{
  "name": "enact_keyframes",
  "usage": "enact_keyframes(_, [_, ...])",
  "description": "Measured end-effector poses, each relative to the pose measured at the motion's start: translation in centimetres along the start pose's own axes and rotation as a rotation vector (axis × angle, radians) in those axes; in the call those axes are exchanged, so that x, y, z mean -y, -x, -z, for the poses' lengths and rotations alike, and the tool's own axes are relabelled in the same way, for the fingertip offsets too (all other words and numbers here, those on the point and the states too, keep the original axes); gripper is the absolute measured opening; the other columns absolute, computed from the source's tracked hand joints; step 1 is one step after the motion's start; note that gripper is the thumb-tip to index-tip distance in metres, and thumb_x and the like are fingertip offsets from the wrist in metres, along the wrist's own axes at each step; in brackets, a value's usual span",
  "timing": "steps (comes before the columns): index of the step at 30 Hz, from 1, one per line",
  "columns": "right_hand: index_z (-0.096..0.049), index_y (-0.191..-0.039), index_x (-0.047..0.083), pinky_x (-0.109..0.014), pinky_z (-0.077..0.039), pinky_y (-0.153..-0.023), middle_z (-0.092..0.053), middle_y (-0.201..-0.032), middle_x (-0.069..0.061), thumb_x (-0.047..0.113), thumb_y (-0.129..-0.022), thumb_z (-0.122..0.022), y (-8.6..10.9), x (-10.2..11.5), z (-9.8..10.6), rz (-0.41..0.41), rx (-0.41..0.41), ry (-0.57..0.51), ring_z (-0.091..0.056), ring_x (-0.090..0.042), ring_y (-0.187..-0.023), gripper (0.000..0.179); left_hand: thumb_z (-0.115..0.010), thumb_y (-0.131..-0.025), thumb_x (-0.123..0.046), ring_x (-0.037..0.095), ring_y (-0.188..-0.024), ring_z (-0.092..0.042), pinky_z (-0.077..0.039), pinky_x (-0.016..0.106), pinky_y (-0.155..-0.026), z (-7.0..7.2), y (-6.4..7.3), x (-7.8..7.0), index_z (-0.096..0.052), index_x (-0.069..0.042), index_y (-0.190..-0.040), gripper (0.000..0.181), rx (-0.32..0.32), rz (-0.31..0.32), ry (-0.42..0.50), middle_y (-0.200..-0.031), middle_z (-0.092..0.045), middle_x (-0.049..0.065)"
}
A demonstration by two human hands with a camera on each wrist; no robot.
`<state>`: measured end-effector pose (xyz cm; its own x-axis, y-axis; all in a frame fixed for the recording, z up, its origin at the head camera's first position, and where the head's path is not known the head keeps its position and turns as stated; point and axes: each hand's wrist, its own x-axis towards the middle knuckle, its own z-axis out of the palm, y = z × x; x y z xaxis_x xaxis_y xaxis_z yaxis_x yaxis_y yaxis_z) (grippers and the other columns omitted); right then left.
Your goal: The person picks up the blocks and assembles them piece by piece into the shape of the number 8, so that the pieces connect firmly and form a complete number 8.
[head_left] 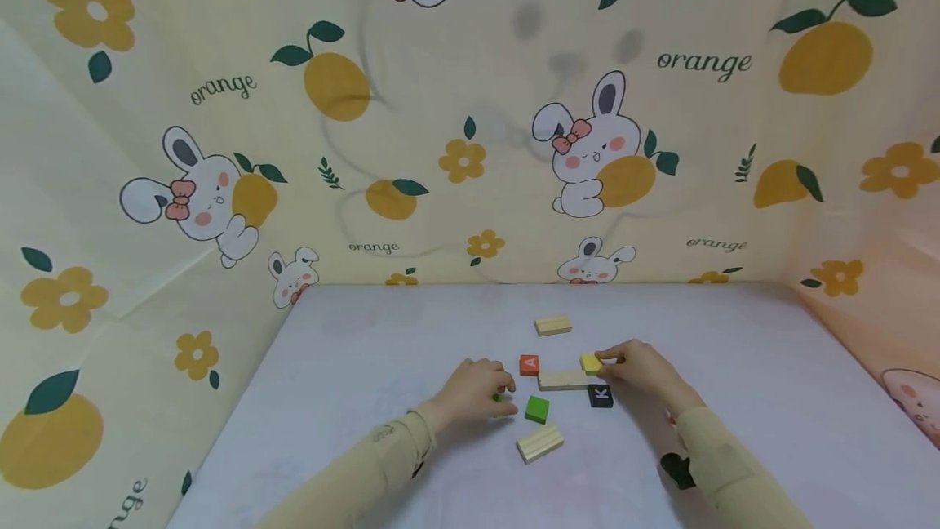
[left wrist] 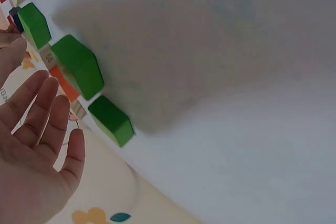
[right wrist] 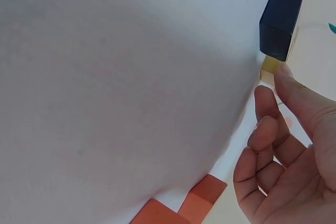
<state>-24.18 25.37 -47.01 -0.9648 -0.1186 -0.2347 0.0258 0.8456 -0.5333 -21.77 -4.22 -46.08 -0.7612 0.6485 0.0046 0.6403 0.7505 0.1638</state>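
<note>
At the right end of a flat wooden plank [head_left: 562, 380], my right hand [head_left: 645, 370] pinches the edge of a small yellow block [head_left: 591, 362] between thumb and forefinger. Just in front of it lies a black block with a white K [head_left: 600, 396]. My left hand [head_left: 473, 390] hovers with loosely bent fingers spread beside the green blocks, holding nothing. One green block [head_left: 538, 409] sits to the right of its fingertips; another shows partly between its fingers. The left wrist view has three green blocks, the tallest [left wrist: 79, 66] in the middle.
An orange-red block with an A [head_left: 529, 364] touches the plank's left end area. One wooden plank [head_left: 553, 325] lies farther back, another [head_left: 539, 443] nearer. Two red blocks [right wrist: 207, 195] lie below the right hand, mostly behind the sleeve in the head view. A patterned cloth [head_left: 470, 211] surrounds the table.
</note>
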Motion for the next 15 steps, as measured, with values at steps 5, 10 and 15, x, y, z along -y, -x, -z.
enact_keyframes(5, [-0.065, -0.117, 0.009, -0.028, -0.036, -0.06, -0.06, -0.087, -0.005, 0.022, -0.084, -0.068, 0.1, 0.1, 0.0, -0.001, -0.006, -0.007, -0.046, -0.016, -0.072, 0.035, -0.069, -0.079, -0.042, 0.003, -0.081, -0.055, -0.038, 0.023, -0.073, -0.6, -0.6, -0.6, -0.069, -0.024, -0.1, 0.028, -0.012, -0.021, -0.006, -0.087, -0.062, -0.011])
enact_keyframes(10, [-0.065, -0.117, 0.009, -0.028, -0.037, -0.06, -0.063, -0.09, -0.005, 0.022, -0.084, -0.068, 0.1, 0.0, -0.1, -0.008, -0.012, 0.003, -0.046, -0.016, -0.072, 0.036, -0.069, -0.079, -0.042, 0.002, -0.08, -0.053, -0.037, 0.024, -0.074, -1.3, -1.1, -1.0, -0.069, -0.024, -0.101, 0.028, -0.005, -0.039, 0.007, -0.087, -0.061, -0.012])
enact_keyframes(15, [-0.066, -0.116, 0.009, -0.028, -0.038, -0.061, -0.063, -0.09, -0.005, 0.022, -0.084, -0.067, 0.0, 0.0, -0.1, -0.005, -0.009, 0.016, -0.047, -0.017, -0.073, 0.034, -0.069, -0.079, -0.042, 0.001, -0.077, -0.049, -0.035, 0.022, -0.072, -1.7, -1.3, -1.2, -0.068, -0.026, -0.102, 0.029, 0.016, -0.037, -0.005, -0.084, -0.058, -0.013])
